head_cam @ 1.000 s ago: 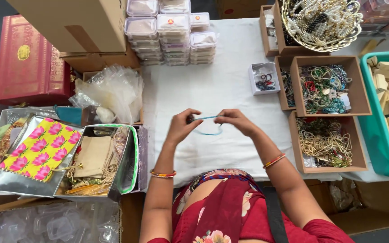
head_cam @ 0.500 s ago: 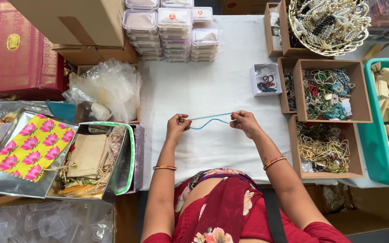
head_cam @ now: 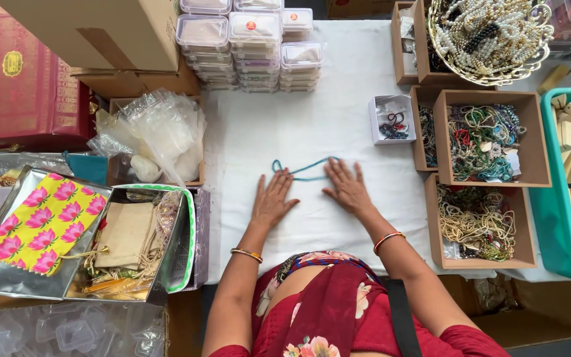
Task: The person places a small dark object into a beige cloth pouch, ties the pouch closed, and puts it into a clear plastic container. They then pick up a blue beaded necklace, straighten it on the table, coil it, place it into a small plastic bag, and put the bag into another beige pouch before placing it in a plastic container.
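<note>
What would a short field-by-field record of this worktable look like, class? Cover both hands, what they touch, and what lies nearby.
Left hand: left hand flat, fingers spread on the white cloth
Right hand: right hand flat, fingertips at the necklace
Item: blue bead necklace lying on the cloth
Right side: brown trays of beads
Far edge: stacked clear boxes

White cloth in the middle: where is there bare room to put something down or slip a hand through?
The white cloth lies bare between the stacked clear boxes and the blue bead string, and again between the left hand, the right hand and the near edge. It is crowded on the right by the brown trays of beads and on the left by the plastic bags.
</note>
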